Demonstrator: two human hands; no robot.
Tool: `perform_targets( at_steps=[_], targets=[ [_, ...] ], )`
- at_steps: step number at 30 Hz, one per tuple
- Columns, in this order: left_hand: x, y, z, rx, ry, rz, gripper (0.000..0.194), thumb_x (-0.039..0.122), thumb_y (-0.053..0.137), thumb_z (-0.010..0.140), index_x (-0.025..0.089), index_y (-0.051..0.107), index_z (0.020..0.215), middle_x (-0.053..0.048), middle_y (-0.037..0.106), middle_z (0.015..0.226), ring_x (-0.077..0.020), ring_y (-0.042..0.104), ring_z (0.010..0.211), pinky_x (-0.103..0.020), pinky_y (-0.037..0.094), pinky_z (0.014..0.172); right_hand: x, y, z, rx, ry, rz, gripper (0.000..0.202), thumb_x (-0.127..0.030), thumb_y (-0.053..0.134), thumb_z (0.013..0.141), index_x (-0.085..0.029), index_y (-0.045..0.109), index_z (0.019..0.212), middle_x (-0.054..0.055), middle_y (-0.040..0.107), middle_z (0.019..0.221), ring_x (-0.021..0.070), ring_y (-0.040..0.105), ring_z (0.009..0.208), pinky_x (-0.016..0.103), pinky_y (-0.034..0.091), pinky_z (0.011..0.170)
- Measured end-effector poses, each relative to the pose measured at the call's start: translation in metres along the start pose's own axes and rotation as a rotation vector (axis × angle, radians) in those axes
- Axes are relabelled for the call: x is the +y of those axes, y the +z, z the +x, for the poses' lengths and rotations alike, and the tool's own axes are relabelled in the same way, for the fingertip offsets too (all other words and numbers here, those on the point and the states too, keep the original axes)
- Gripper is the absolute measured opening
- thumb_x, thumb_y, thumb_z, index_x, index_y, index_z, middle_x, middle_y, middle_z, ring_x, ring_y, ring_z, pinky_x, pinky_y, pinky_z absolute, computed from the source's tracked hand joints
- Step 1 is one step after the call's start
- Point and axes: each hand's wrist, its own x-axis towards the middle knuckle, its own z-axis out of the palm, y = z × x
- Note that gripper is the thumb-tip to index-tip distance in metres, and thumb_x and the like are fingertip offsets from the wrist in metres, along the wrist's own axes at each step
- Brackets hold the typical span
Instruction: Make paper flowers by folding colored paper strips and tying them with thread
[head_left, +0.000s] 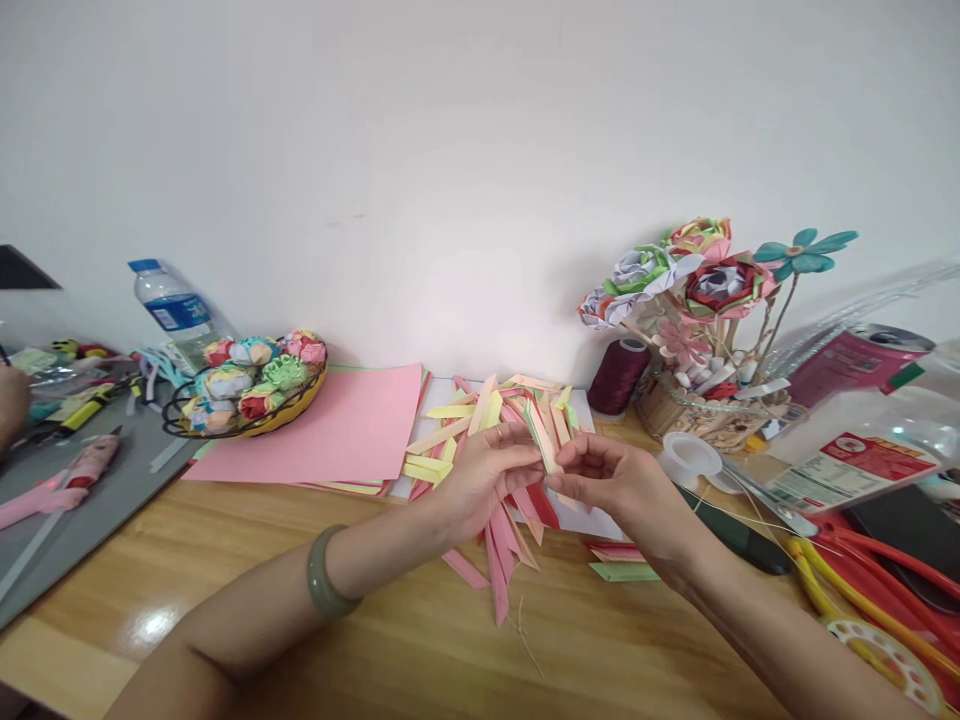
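Stretching from eight to four o'clock, the desk carries everything around my hands. The pink sheets lie flat at nine o'clock, probably stacked to stay smooth, with the flower basket partly on them. At two o'clock the paper flowers stand upright, their blooms up off the desk. Loose strips fan out under and around my hands, likely heaped there for easy picking. The thread stands at one o'clock, just behind them.

Smallest is the folded strip, raised above that heap between my hands, its top leaning to eleven o'clock, perhaps so I can see its edges. My left hand has its grip closed on the near side; my right hand pinches the lower end, thumb against fingers, with hardly any opening.
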Motion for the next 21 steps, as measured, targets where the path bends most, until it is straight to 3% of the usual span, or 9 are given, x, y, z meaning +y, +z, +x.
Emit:
perform_targets(
  at_steps=[4,8,13,21],
  targets=[
    [0.006,0.003,-0.003,-0.035,0.023,0.079,0.015,0.025,0.064,0.068,0.011,0.06,0.07,-0.002,0.057,0.069,-0.0094,0.055,0.066,-0.024,0.046,0.068,-0.004,-0.004,0.0,-0.016,0.001,-0.033,0.024,-0.029,0.073,0.054,-0.017,0.054,0.062,-0.006,0.05,0.058,0.006,0.041,0.05,0.021,0.032,0.048],
    [0.006,0.004,-0.004,-0.03,0.116,0.233,0.019,0.025,0.07,0.061,0.011,0.058,0.059,0.002,0.051,0.059,-0.0069,0.05,0.059,-0.024,0.045,0.066,-0.006,-0.004,-0.001,-0.07,-0.016,-0.051,0.024,-0.03,0.072,0.054,-0.017,0.054,0.062,-0.005,0.051,0.059,0.0071,0.043,0.053,0.022,0.033,0.049],
    [0.003,0.0,-0.001,0.024,0.123,0.19,0.017,0.026,0.07,0.061,0.011,0.063,0.063,0.0,0.057,0.064,-0.0072,0.052,0.061,-0.023,0.045,0.066,-0.006,-0.006,0.001,-0.157,-0.025,-0.062,0.025,-0.033,0.07,0.059,-0.017,0.054,0.068,-0.005,0.052,0.058,0.0077,0.045,0.053,0.022,0.036,0.049],
    [0.004,0.0,-0.001,-0.007,0.11,0.182,0.019,0.029,0.067,0.066,0.011,0.063,0.063,-0.001,0.057,0.062,-0.0079,0.053,0.061,-0.024,0.045,0.069,-0.003,-0.016,0.003,-0.162,-0.06,-0.133,0.026,-0.037,0.064,0.067,-0.018,0.053,0.081,-0.001,0.058,0.069,0.0115,0.054,0.061,0.024,0.041,0.052]
  ],
)
